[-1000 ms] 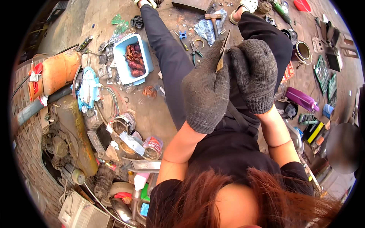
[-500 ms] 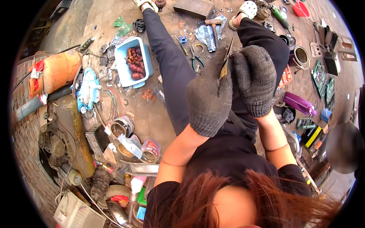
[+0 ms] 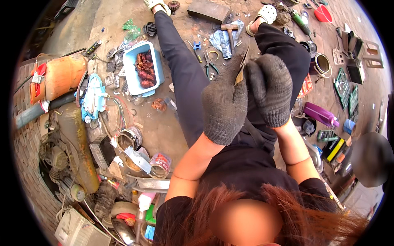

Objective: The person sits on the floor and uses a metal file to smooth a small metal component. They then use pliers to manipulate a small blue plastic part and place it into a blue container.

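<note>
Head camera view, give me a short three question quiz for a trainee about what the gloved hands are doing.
1. True or false: both hands wear dark knitted gloves.
2. What lies in the blue tub on the ground? A) reddish-brown pieces B) green circuit boards C) hammers
3. Fill in: the left hand and right hand pinch a thin flat ____ strip between them.

Key: 1 true. 2 A. 3 metal; the strip stands nearly upright above the lap.

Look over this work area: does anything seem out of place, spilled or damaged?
Parts and tools lie strewn over the bare ground. A hammer rests on a crumpled cloth, and loose wires trail from a blue part.
</note>
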